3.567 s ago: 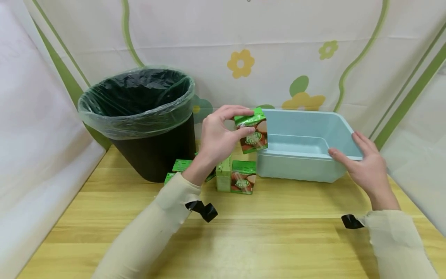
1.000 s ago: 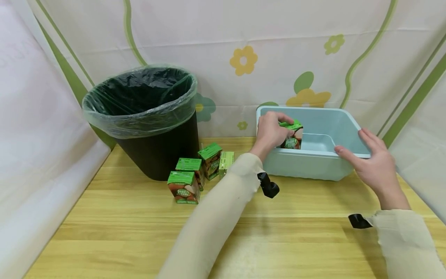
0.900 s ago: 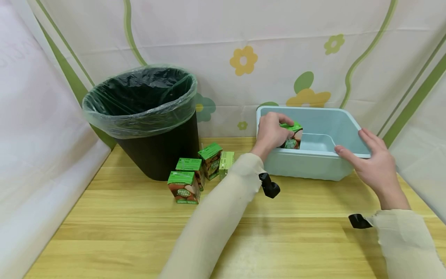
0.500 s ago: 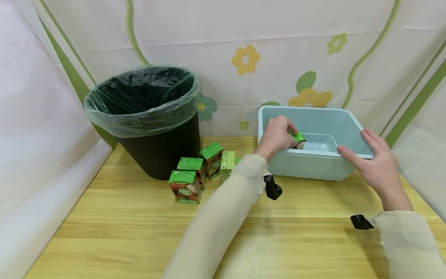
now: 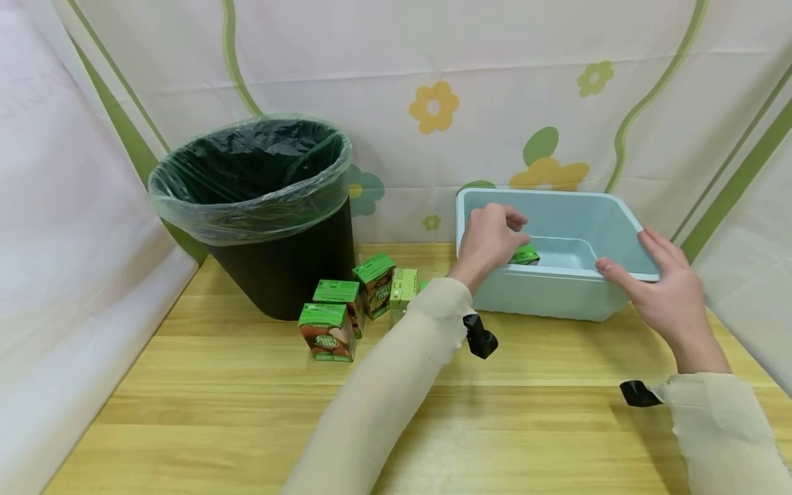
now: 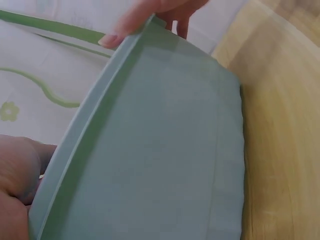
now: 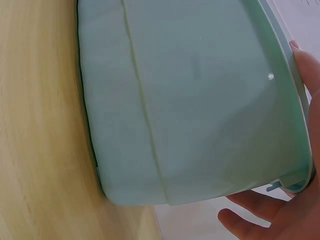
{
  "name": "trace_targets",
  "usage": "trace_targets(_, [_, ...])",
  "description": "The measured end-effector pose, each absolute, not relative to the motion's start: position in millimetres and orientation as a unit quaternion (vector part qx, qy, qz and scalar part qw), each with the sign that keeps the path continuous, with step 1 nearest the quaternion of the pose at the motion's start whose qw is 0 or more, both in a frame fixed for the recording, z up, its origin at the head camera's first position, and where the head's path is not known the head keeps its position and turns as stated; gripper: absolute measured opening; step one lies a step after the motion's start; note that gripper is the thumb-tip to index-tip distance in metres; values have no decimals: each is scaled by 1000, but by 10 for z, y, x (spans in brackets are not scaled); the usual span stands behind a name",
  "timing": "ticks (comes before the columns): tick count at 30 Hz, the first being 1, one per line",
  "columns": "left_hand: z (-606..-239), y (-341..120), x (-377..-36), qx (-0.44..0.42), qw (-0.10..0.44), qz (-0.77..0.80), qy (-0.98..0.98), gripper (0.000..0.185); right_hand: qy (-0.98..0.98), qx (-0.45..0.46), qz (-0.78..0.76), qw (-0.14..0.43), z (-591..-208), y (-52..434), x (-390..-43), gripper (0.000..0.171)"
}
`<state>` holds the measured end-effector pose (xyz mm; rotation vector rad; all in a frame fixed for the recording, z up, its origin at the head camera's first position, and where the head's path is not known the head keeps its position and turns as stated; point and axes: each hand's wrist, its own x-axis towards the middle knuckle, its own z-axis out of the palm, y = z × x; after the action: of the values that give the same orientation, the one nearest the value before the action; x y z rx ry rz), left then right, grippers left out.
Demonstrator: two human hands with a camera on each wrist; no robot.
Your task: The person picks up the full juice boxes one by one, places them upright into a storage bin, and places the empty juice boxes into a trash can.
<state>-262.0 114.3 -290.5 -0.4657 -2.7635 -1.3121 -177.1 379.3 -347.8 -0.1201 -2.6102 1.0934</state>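
Note:
A light-blue plastic bin (image 5: 551, 292) stands on the table at the right. Inside its left part sits a small green and brown drink carton (image 5: 526, 255), mostly hidden by the front wall. My left hand (image 5: 491, 237) reaches over the rim just above this carton, thumb and fingers apart with nothing visible between them. In the left wrist view the bin wall hides its fingertips. My right hand (image 5: 671, 302) grips the bin's front right corner, thumb on the front rim, fingers over the right side; the right wrist view shows this hand (image 7: 300, 175) around the corner.
Left of the bin are several more drink cartons (image 5: 326, 333), one pale green (image 5: 403, 285) and one partly behind my left sleeve. A black trash can (image 5: 284, 275) with a clear liner stands behind them. A flowered white curtain (image 5: 346, 55) backs the wooden table (image 5: 247, 426).
My left hand has carried a carton from over the pile into the bin, lowered it, and let it go. My right hand has kept its hold on the bin.

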Motion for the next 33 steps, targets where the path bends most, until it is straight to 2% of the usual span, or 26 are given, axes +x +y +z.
trace_targets(7, [-2861, 1013, -2535, -159, 62, -530, -830, 21, -912, -38, 377, 160, -3476, 3779, -1752, 91])
trace_targets(13, [-2752, 781, -2410, -161, 49, -614, -771, 24, -912, -39, 375, 160, -3460, 3771, -1761, 91])
trace_targets(22, [-2665, 340, -2175, -152, 49, -637, -755, 23, -913, -39, 373, 162, -3471, 3772, -1780, 90])
trace_targets(33, [-2845, 8, -1888, -121, 69, -617, -775, 29, -910, -38, 378, 165, -3501, 3778, -1775, 90])
